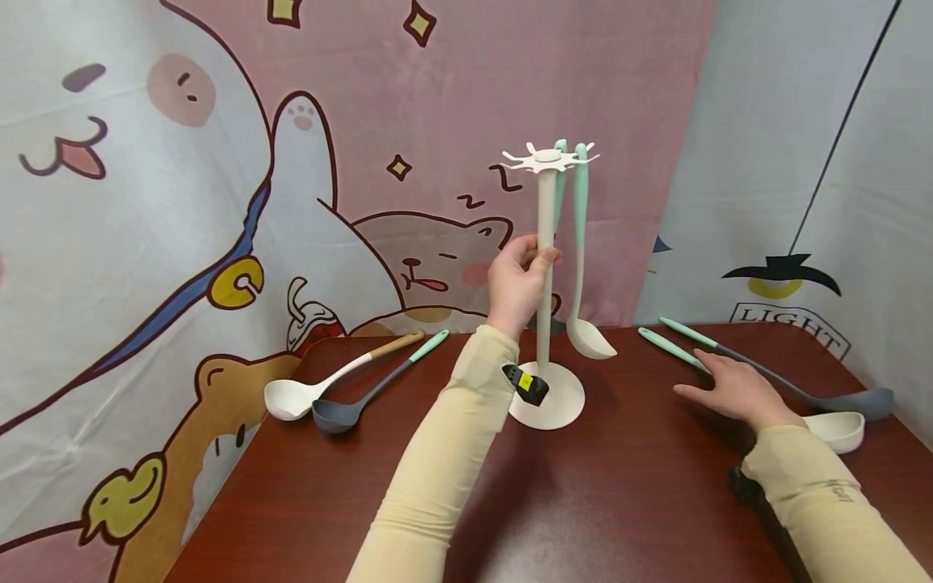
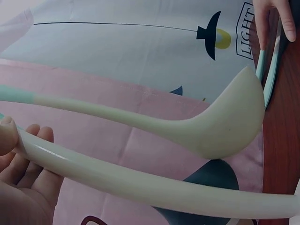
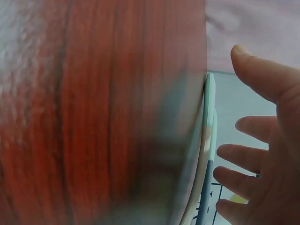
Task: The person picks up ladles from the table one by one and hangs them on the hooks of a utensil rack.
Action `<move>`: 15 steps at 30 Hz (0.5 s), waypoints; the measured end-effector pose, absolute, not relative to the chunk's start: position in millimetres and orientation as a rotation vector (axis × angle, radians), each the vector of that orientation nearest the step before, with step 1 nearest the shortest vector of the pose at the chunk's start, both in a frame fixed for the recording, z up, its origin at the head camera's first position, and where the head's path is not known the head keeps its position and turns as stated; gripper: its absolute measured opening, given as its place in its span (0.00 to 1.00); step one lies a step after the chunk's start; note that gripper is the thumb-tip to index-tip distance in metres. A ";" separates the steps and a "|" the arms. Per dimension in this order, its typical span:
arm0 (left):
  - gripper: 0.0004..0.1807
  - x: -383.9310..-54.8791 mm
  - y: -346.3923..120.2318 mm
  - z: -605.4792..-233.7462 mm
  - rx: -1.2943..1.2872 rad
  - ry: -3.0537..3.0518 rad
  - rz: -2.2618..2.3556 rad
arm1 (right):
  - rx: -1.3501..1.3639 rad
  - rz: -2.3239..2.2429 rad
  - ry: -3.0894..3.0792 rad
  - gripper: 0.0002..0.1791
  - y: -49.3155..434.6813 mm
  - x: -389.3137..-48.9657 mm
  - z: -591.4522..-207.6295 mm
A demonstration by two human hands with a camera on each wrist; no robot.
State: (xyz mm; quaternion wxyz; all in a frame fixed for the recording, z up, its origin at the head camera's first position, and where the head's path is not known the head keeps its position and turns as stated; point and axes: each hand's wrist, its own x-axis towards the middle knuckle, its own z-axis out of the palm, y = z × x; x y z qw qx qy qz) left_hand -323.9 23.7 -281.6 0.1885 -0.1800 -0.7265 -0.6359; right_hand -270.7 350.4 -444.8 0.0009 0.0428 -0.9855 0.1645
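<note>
My left hand (image 1: 516, 283) grips the pole of a white utensil stand (image 1: 544, 324), which stands upright on its round base. From the stand's top hooks hangs a white ladle (image 1: 594, 340) with a mint handle. Behind the pole hangs a second mint-handled utensil, whose dark head (image 2: 213, 180) is partly covered in the left wrist view. My right hand (image 1: 739, 393) is held with fingers spread over two mint-handled utensils on the table, a white-bowled one (image 1: 838, 431) and a dark grey ladle (image 1: 860, 402). In the right wrist view, the right hand (image 3: 262, 154) holds nothing.
On the table's left side lie a white ladle (image 1: 291, 399) with a tan handle and a dark grey ladle (image 1: 338, 415) with a mint handle. A patterned cloth (image 1: 437, 97) hangs behind the dark red table (image 1: 619, 502).
</note>
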 end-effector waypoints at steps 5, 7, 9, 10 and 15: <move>0.11 -324.2 23.2 -279.6 -0.518 -2.059 -1.798 | 0.099 0.524 -3.096 0.56 352.2 -270.2 -444.5; 0.09 -324.2 23.3 -279.6 -0.517 -2.056 -1.807 | 0.089 0.530 -3.094 0.55 353.0 -270.5 -444.7; 0.08 -324.3 23.2 -279.9 -0.514 -2.056 -1.812 | 0.079 0.527 -3.094 0.55 354.0 -271.0 -445.1; 0.07 -324.4 23.2 -280.1 -0.511 -2.057 -1.814 | 0.074 0.523 -3.095 0.55 354.5 -271.4 -445.4; 0.07 -325.2 21.8 -281.4 -0.509 -2.066 -1.810 | 0.060 0.521 -3.098 0.55 356.7 -272.0 -445.6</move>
